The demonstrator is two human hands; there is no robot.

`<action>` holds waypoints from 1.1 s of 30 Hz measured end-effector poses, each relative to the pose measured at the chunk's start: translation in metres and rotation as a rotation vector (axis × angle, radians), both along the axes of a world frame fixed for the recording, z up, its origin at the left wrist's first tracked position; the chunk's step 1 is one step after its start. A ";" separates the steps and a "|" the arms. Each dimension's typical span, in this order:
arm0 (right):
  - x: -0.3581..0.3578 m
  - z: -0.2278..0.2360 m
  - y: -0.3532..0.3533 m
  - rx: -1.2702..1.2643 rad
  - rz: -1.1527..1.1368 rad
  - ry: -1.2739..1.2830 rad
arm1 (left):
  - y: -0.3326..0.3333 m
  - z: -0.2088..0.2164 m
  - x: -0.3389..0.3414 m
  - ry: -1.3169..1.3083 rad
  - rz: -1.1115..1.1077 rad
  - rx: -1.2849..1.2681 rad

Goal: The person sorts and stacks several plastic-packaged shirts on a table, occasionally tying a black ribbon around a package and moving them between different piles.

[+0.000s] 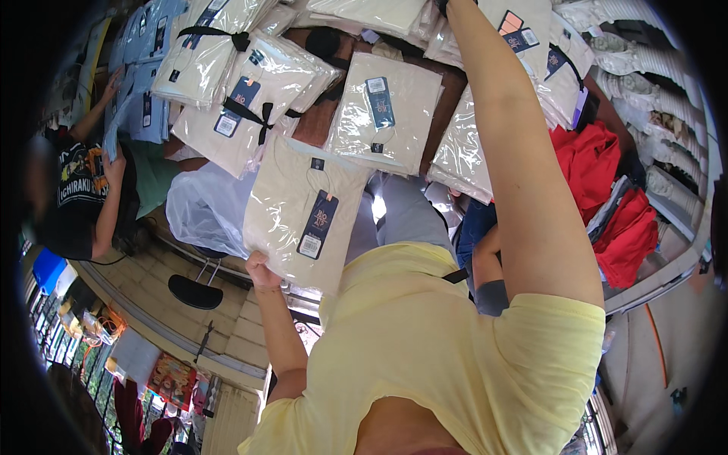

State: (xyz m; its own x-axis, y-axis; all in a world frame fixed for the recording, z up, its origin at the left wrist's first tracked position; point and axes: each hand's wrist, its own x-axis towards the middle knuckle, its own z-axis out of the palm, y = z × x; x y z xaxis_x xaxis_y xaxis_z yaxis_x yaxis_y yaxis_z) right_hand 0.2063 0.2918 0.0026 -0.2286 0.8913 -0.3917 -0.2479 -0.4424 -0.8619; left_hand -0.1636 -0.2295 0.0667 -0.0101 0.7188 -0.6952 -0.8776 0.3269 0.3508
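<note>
My left hand [261, 268] is closed on the lower left corner of a folded cream shirt in a clear plastic bag [273, 220]. A dark blue hang tag [318, 224] shows through its plastic. The held pack is tilted in front of me, its upper edge by the table. My right arm [504, 106] stretches far forward over the table; its hand lies beyond the top edge of the picture. Just past the held pack lies a stack of bagged cream shirts [409, 106]. To its left, another bagged stack [280, 76] is tied with a black ribbon [265, 121].
Further tied bundles [205, 72] lie at the far left, and light blue shirts [142, 80] beside them. A co-worker [83, 182] handles blue garments at the left. Red cloth [588, 167] is heaped at the right, near rows of white bagged items [644, 91]. A clear plastic sack [201, 208] hangs beside the held pack.
</note>
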 end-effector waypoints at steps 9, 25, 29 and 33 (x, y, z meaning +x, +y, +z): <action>-0.006 0.045 -0.092 0.754 0.022 -0.960 | 0.028 -0.007 -0.011 0.006 -0.224 -0.063; 0.032 0.023 -0.327 -0.139 -0.054 0.041 | 0.244 -0.057 0.070 -0.088 -0.778 0.128; 0.036 -0.034 -0.309 -0.131 -0.263 -0.014 | 0.239 -0.087 0.115 0.301 -0.979 0.146; 0.051 -0.030 -0.296 -0.098 -0.132 -0.105 | 0.231 -0.092 0.127 0.369 -0.915 0.161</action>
State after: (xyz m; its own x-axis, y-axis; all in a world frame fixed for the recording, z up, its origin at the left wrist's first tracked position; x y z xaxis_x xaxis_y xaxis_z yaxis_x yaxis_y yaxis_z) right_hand 0.2571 -0.0043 -0.0272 -0.0658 0.8672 -0.4935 -0.2200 -0.4950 -0.8405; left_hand -0.0371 0.0019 -0.0252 0.3985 0.6434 -0.6537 -0.1393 0.7469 0.6502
